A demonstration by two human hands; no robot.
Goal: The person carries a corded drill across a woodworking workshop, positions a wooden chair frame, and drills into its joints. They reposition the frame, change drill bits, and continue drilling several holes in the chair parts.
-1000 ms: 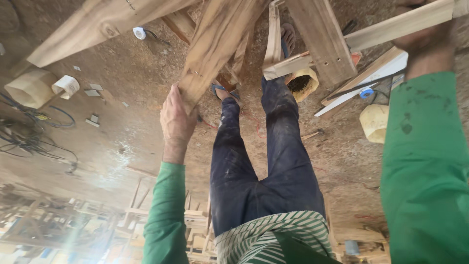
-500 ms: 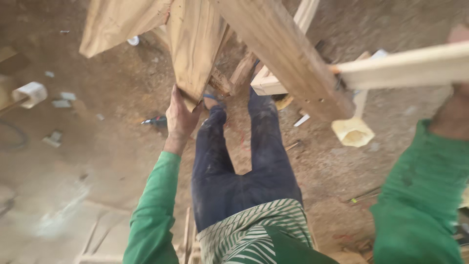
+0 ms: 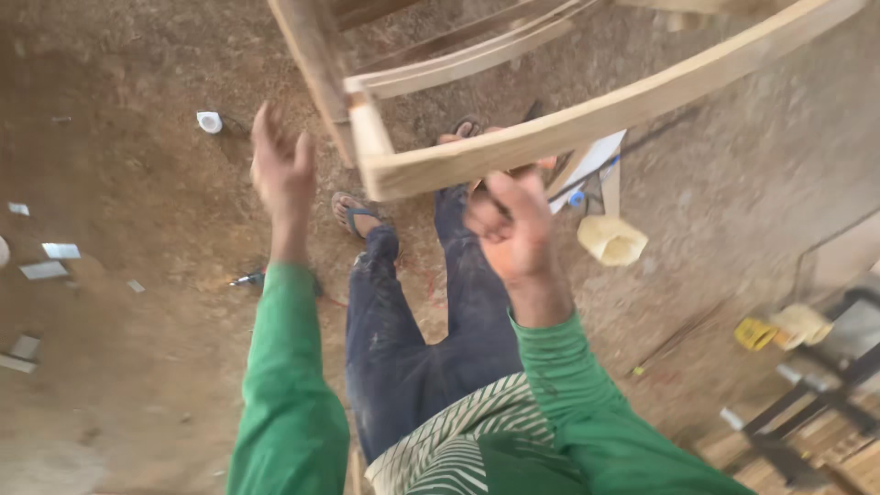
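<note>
Dusty brown earth floor (image 3: 119, 385) fills the head view, strewn with small scraps of pale paper at 9 o'clock and a small white cup (image 3: 210, 121) at 11 o'clock. Wooden frame (image 3: 587, 119) of pale, unfinished timber occupies the upper field from 12 to 2 o'clock; it consists of a long curved rail running toward 2 o'clock, thinner curved slats above it, and an upright post at 12 o'clock.

Left hand (image 3: 280, 170), in a green sleeve, is raised at 11 o'clock, just beside the upright post but apart from it; its grip is spread, fingers loosely extended, holding nothing. Right hand (image 3: 513, 229), also green-sleeved, sits near centre directly beneath the blunt end of the curved rail, fingers curled toward the palm; whether they touch the wood cannot be told because of blur.

Legs in dark blue trousers (image 3: 412, 321) extend toward 12 o'clock, feet in sandals (image 3: 353, 213) on the floor. Cream-coloured container (image 3: 611, 240) lies at 3 o'clock, beside a white board. Yellow objects and dark metal bars lie at 4 o'clock.
</note>
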